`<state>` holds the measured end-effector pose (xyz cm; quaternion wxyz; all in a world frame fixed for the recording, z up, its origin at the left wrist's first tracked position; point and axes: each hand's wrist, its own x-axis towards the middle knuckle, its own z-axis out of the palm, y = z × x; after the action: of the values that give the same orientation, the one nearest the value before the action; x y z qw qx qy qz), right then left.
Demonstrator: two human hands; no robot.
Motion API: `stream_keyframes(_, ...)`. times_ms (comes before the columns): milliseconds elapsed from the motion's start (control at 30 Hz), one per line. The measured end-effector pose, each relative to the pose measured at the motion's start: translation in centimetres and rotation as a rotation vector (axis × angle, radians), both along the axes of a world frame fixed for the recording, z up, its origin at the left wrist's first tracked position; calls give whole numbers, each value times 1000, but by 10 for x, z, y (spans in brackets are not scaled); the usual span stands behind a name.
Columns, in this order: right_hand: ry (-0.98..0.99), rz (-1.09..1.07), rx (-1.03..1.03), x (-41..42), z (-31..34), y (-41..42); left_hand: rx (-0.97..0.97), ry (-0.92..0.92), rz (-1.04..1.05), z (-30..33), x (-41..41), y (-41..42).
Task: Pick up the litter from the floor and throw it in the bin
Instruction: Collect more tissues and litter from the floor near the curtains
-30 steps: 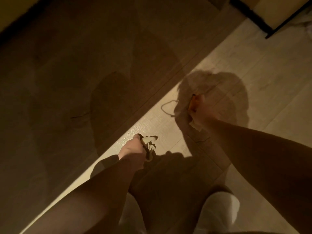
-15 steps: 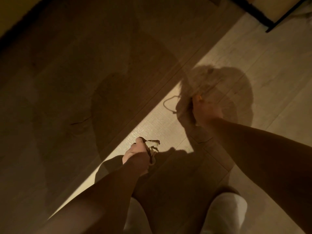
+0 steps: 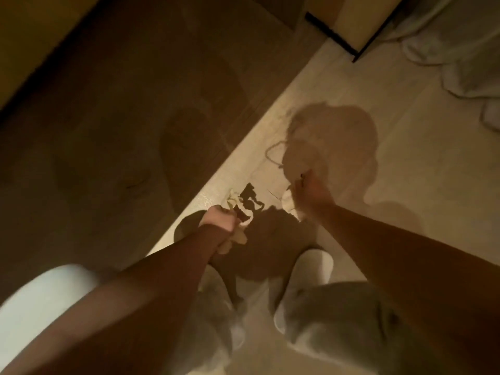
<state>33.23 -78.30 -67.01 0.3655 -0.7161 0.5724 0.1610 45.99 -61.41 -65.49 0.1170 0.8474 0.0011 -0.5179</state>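
My left hand (image 3: 220,220) is closed around a bunch of pale crumpled litter scraps (image 3: 238,209) that stick out above and below the fist. My right hand (image 3: 311,196) is raised off the floor and grips a small pale piece of litter (image 3: 288,198) under its fingers. A thin looped string (image 3: 273,154) lies on the light floor just beyond my right hand, at the edge of my head's shadow. No bin is clearly visible.
A dark rug or shaded floor (image 3: 135,131) fills the left half. A black-framed furniture base (image 3: 349,36) stands at the top, with white fabric (image 3: 460,50) at the upper right. My white slippers (image 3: 313,269) are below; a blurred white object (image 3: 40,299) sits lower left.
My right hand has lifted off the floor and pulled back toward me with a pale scrap in it. The view has tilted, showing more of my legs, slippers and the white fabric.
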Motion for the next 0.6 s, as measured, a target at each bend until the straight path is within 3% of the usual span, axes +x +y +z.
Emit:
stream_keyframes(233, -167, -245, 151, -41, 226, 33, -17, 14, 47, 211, -27, 3)
stream_keyframes(400, -205, -444, 182, -73, 381, 75, -130, 57, -73, 366, -42, 11)
stream_keyframes(600, -365, -729, 148, -105, 496, 131, -271, 190, -160, 467, -52, 28)
